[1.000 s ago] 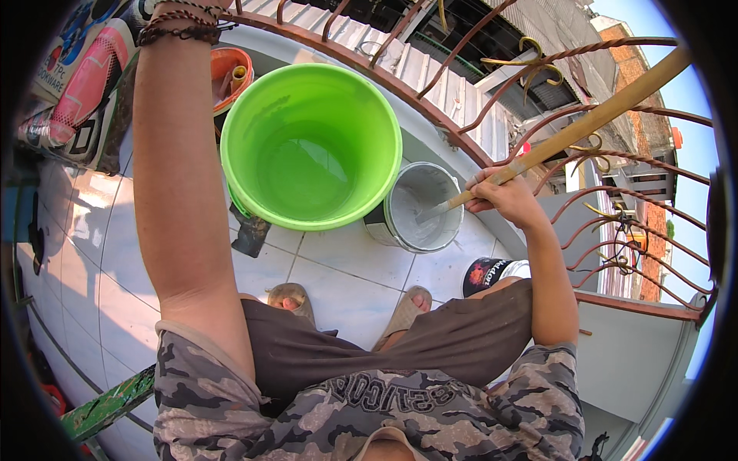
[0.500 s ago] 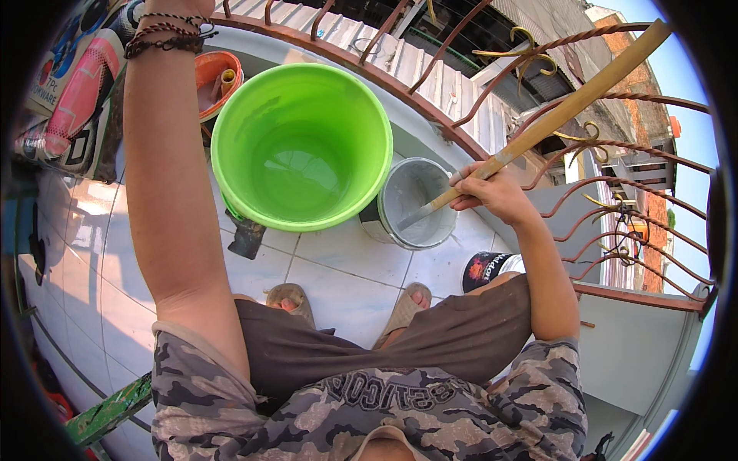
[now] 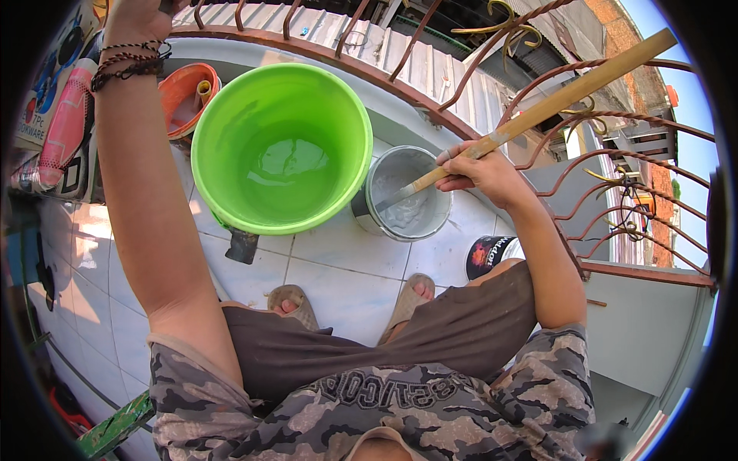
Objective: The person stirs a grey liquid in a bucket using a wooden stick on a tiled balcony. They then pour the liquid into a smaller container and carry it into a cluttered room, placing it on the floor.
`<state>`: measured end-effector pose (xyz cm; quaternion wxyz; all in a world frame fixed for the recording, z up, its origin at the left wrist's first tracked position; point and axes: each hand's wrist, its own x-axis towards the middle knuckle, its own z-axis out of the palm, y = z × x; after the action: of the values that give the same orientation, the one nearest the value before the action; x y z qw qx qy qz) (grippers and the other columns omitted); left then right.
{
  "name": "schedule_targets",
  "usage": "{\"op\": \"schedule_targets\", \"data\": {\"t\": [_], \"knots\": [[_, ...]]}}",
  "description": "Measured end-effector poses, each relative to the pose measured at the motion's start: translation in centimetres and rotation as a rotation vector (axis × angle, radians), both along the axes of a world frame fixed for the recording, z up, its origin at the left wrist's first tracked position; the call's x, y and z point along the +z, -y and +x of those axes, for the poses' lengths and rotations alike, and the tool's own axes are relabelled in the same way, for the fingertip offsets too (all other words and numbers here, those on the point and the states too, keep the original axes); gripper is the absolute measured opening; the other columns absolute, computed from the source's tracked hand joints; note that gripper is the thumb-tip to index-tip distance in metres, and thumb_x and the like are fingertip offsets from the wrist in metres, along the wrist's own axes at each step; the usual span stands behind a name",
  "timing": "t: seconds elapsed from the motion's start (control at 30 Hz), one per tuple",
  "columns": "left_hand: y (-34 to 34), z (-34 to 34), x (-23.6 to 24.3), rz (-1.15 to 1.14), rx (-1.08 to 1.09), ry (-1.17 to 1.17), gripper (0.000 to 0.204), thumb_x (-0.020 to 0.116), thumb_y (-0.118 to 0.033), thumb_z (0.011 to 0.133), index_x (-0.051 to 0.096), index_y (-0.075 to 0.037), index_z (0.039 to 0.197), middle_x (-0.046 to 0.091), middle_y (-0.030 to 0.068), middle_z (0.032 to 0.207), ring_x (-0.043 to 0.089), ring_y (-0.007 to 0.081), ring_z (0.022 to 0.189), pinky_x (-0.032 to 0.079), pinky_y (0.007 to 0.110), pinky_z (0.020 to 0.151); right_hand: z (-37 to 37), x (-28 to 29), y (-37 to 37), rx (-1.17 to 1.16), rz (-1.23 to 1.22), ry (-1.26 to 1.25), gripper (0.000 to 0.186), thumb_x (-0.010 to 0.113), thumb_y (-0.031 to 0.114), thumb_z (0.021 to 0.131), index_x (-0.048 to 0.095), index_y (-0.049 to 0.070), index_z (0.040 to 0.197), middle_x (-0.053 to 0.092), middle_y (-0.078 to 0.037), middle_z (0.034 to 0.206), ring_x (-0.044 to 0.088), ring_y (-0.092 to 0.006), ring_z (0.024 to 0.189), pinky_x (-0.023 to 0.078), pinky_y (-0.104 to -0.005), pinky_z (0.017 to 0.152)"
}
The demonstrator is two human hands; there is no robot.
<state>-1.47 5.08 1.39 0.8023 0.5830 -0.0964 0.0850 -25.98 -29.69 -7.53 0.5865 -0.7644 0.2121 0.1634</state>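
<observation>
Since half a second earlier, the dipped end of the long tan wooden stick (image 3: 530, 119) had swung toward the left wall of the round, dark-sided pail of grey paint (image 3: 363, 209), and my whole view had shifted slightly. The pail stood just right of the big round bright-green plastic bucket (image 3: 238, 115); I could not tell whether they touched. Right of that bucket, the right hand (image 3: 484, 173) had its fingers clamped around the stick. The left hand (image 3: 138, 21), beyond the bucket's far-left side, was cut off by my view, so I could not tell its grip.

I saw no hand steadying the pail, so I judged that a hard sideways push could tip it or drive it against the bucket. A quick flick might splash paint over the bucket's rim. The stick's upper end crossed the rusty-brown metal railing (image 3: 369, 68) on my feed; a wide swing risked knocking it.
</observation>
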Motion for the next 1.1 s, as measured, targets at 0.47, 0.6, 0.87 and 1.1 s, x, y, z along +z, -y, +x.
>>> {"op": "schedule_targets", "data": {"t": [0.47,0.6,0.87,1.1], "knots": [[2.5,0.1,-1.1,0.056,-0.065,0.118,0.029,0.058,-0.008,0.086,0.045,-0.014,0.06,0.043,-0.002,0.046,0.041,0.0106,0.034,0.033,0.024,0.034,0.3,-0.8,2.2,-0.049,-0.058,0.154,0.018,0.06,0.007,0.087,0.061,-0.008,0.098,0.066,-0.015,0.088,0.069,-0.0179,0.073,0.06,-0.0256,0.068],[2.1,1.8,-1.3,0.055,-0.132,-0.008,0.028,0.058,-0.008,0.086,0.046,-0.014,0.061,0.043,-0.0019,0.046,0.041,0.0108,0.035,0.033,0.024,0.034,0.1,0.2,2.7,0.011,-0.22,-0.005,0.018,0.058,0.006,0.087,0.062,-0.008,0.097,0.066,-0.015,0.088,0.069,-0.0177,0.073,0.059,-0.0255,0.067],[4.4,1.2,-1.6,0.066,-0.175,0.013,0.027,0.059,-0.009,0.085,0.046,-0.013,0.062,0.043,-0.0019,0.046,0.042,0.0108,0.036,0.031,0.024,0.035,0.0,-0.6,2.8,-0.075,-0.032,0.103,0.017,0.058,0.006,0.086,0.062,-0.007,0.096,0.065,-0.013,0.085,0.069,-0.0175,0.072,0.059,-0.0256,0.066],[4.6,1.4,-1.7,0.076,-0.183,0.025,0.027,0.059,-0.009,0.085,0.046,-0.013,0.062,0.044,-0.0018,0.046,0.042,0.0108,0.036,0.031,0.023,0.035,-0.5,0.1,2.9,0.006,-0.105,-0.032,0.021,0.058,0.006,0.083,0.063,-0.01,0.095,0.067,-0.018,0.09,0.069,-0.0178,0.072,0.059,-0.0263,0.067]]}}
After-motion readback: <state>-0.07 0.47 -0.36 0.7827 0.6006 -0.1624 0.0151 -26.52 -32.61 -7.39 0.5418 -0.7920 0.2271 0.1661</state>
